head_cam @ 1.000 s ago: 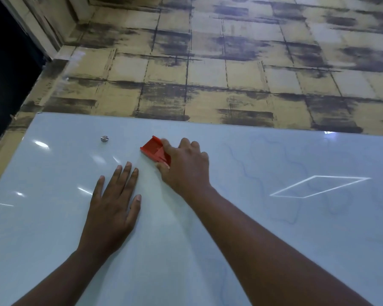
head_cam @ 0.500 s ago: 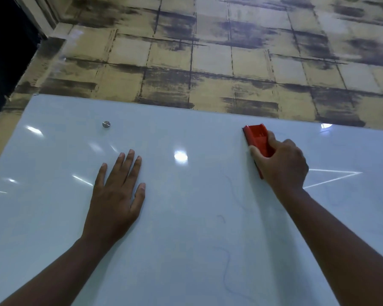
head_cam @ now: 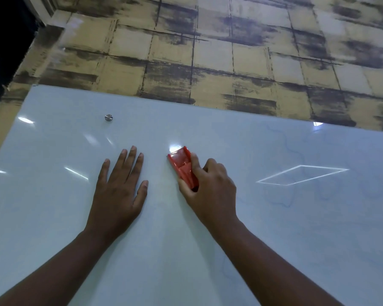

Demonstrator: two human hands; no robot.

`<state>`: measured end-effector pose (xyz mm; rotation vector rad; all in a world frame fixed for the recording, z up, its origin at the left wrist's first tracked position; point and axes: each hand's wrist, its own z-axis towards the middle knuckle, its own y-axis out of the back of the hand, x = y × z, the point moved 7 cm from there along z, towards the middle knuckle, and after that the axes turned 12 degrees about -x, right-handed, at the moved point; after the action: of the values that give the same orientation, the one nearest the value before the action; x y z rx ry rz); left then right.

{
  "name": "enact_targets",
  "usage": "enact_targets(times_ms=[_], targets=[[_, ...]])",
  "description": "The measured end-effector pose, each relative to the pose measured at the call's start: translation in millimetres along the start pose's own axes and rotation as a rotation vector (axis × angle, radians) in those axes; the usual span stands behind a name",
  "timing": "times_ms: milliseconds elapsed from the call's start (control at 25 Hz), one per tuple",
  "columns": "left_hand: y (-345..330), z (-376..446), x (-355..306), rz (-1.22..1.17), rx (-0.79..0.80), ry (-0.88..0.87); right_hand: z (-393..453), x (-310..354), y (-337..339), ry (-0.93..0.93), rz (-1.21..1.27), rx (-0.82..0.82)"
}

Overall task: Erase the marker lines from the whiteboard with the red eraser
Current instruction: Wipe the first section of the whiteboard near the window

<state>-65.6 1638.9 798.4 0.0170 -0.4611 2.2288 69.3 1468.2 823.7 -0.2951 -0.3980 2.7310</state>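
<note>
— Where was the red eraser [head_cam: 182,167]?

— Flat on the whiteboard [head_cam: 53,206], near the middle, w/ the right hand [head_cam: 210,191] wrapped round its lower end: thumb on one side, fingers curled over the other.

— And the other hand?

— The left hand [head_cam: 119,191] lay spread, palm down on the board, just beside the eraser, not touching it.

— Any marker lines [head_cam: 293,151]?

— Faint blue squiggles, mostly off to the right (hard to trace under the glare). A metal stud [head_cam: 108,117] sat top left; patchy tiled wall [head_cam: 208,51] beyond.
</note>
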Motion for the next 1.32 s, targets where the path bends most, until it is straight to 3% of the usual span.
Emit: enact_targets(times_ms=[160, 440, 680, 1040, 1200, 1320], targets=[[5.9, -9.5, 0.4, -0.005, 0.0, -0.019, -8.5, -20.3, 13.3, 0.055, 0.006, 0.022], [9.7, -13.9, -0.9, -0.007, -0.025, -0.008, -7.3, -145.0, 52.0, -0.389, -0.14, 0.015], [12.2, -19.9, -4.1, -0.025, 0.001, 0.008, -47.0, -135.1, 49.3, -0.561, -0.225, -0.058], [17.1, -38.8, -6.0, -0.037, 0.03, 0.024, -109.7, 20.7, 32.6, -0.02, -0.019, 0.036], [24.3, -49.7, -6.3, -0.041, 0.048, 0.03, -115.1, 19.5, 42.4, 0.103, -0.002, 0.07], [29.2, -59.6, -9.3, -0.034, 0.036, 0.022, -102.5, -28.6, 54.0, -0.015, -0.049, 0.071]])
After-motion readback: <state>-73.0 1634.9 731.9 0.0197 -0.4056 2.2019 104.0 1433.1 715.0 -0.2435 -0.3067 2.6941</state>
